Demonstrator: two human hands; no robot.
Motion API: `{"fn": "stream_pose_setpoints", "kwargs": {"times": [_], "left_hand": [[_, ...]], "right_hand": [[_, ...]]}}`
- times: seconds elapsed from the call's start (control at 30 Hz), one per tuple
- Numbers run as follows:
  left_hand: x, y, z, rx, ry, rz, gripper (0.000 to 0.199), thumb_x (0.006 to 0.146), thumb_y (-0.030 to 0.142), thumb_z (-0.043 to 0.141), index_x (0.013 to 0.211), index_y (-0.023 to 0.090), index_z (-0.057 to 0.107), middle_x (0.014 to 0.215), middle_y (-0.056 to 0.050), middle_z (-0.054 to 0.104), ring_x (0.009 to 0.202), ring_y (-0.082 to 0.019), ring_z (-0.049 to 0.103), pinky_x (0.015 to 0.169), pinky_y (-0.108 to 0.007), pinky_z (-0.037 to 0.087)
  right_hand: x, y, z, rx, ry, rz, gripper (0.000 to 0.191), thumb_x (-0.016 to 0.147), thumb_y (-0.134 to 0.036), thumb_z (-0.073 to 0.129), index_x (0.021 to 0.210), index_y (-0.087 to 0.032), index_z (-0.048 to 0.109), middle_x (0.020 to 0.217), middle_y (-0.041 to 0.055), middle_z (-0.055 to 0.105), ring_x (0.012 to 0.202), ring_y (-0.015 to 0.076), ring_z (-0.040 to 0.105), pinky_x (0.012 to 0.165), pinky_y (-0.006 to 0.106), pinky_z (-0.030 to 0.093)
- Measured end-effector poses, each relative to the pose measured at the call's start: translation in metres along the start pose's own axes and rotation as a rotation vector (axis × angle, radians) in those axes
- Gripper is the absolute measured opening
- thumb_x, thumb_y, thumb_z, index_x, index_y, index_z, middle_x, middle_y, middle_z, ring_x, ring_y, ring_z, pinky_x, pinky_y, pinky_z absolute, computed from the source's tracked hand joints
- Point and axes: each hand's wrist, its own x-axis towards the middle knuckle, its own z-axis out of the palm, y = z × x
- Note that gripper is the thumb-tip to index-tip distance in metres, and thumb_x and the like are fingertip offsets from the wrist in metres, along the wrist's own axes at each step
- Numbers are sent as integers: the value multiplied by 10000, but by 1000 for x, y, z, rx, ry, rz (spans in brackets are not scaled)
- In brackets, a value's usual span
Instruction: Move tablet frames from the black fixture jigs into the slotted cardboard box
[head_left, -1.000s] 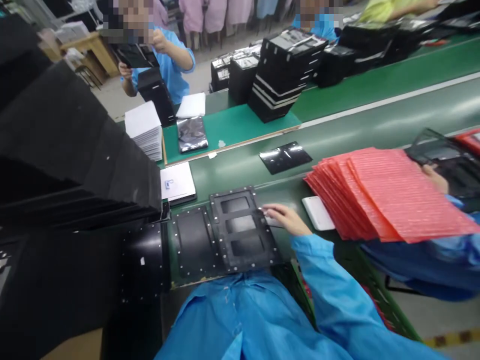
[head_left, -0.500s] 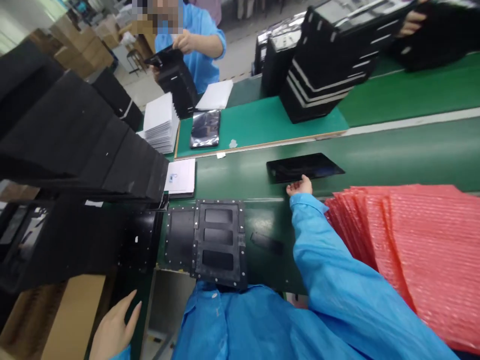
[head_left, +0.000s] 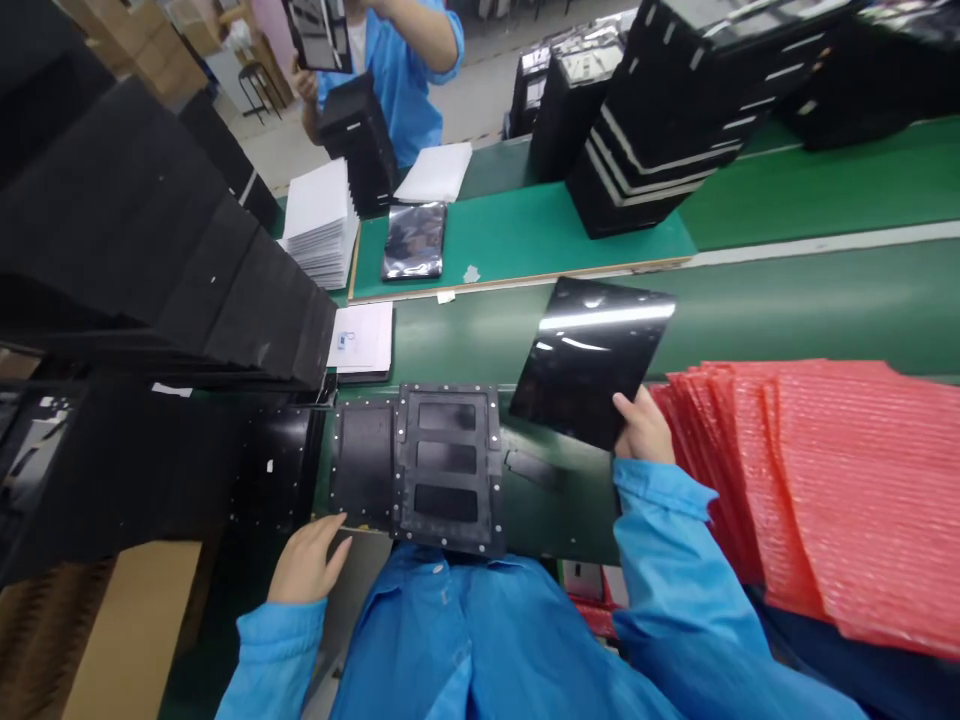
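A flat, glossy black glass panel (head_left: 592, 360) is tilted above the green bench, reflecting a bright strip of light. My right hand (head_left: 643, 425) grips it by its lower right corner, thumb on the face. My left hand (head_left: 309, 560) is empty, its thumb and fingers apart, by the bench's front edge just below a thin black tray (head_left: 364, 460) with studs along its rim. Overlapping that tray is a black frame fixture (head_left: 448, 460) with three rectangular recesses, directly before my body. A small dark strip (head_left: 534, 468) lies to the right of the fixture.
Pink bubble-wrap bags (head_left: 847, 470) are piled at right. Tall black foam stacks (head_left: 150, 220) rise at left, beside a cardboard box (head_left: 131, 630). Papers (head_left: 361, 337) lie behind the tray. Across the bench, a co-worker in blue (head_left: 416, 90) holds another panel near more black stacks (head_left: 637, 140).
My right hand has lifted the panel off the bench and brought it closer, tilting its face up. My left hand has moved right and up to the bench edge. The co-worker has raised their panel.
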Motion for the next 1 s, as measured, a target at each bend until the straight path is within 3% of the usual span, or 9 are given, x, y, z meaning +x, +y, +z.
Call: {"fn": "stream_pose_setpoints", "kwargs": {"times": [0.13, 0.33, 0.5, 0.63, 0.73, 0.8, 0.9, 1.0], "left_hand": [[23, -22, 13, -25, -56, 149, 382, 920, 348, 433, 1208, 198, 633, 1137, -90, 693, 1022, -227, 666, 870, -368, 561], [29, -71, 38, -111, 18, 265, 340, 890, 304, 467, 1135, 166, 658, 1095, -114, 700, 978, -237, 669, 864, -378, 544], [16, -119, 45, -159, -6, 257, 328, 870, 270, 482, 1124, 159, 659, 1096, -122, 696, 969, -248, 664, 865, -398, 532], [13, -139, 43, -179, -49, 256, 331, 867, 270, 489, 1135, 172, 656, 1116, -115, 689, 976, -246, 660, 879, -401, 522], [20, -132, 41, -241, -95, 349, 338, 877, 309, 502, 1160, 189, 643, 1138, -113, 680, 1015, -248, 648, 904, -408, 515], [27, -115, 42, -312, -109, 410, 351, 878, 349, 518, 1176, 203, 632, 1159, -106, 672, 1057, -250, 633, 939, -418, 502], [43, -78, 52, -459, -138, 467, 433, 863, 414, 544, 1234, 196, 588, 1236, -112, 633, 1153, -256, 587, 1016, -435, 460], [67, -35, 75, -638, -211, 452, 654, 817, 479, 592, 1369, 160, 447, 1411, -152, 484, 1317, -289, 447, 1110, -470, 363]], "right_hand": [[-68, 15, 4, -278, -42, 66, 432, 618, -499, 738, 948, -229, 673, 993, 32, 709, 1084, 264, 610, 1019, 426, 440], [-149, 54, 54, -392, -192, 137, 503, 663, -587, 695, 1037, -251, 669, 1014, 39, 713, 1008, 271, 647, 943, 432, 492], [-166, 76, 82, -666, -181, 46, 537, 698, -627, 626, 1066, -237, 658, 1097, 60, 688, 1087, 288, 606, 990, 453, 456], [-161, 82, 87, -1093, -78, -122, 570, 773, -582, 545, 1200, -212, 614, 1190, 124, 636, 1158, 334, 551, 1025, 527, 405], [-161, 87, 82, -1354, -63, -225, 552, 799, -528, 515, 1221, -187, 614, 1305, 175, 552, 1245, 380, 474, 1057, 574, 352], [-168, 93, 73, -1384, -124, -245, 545, 805, -507, 500, 1214, -169, 621, 1388, 178, 482, 1296, 369, 432, 1095, 550, 324], [-189, 108, 56, -1246, -129, -203, 618, 808, -536, 488, 1291, -158, 565, 1447, 155, 427, 1338, 311, 401, 1128, 477, 310], [-212, 127, 44, -993, 86, -108, 720, 768, -626, 527, 1334, -181, 526, 1406, 125, 488, 1317, 283, 435, 1121, 459, 323]]}}
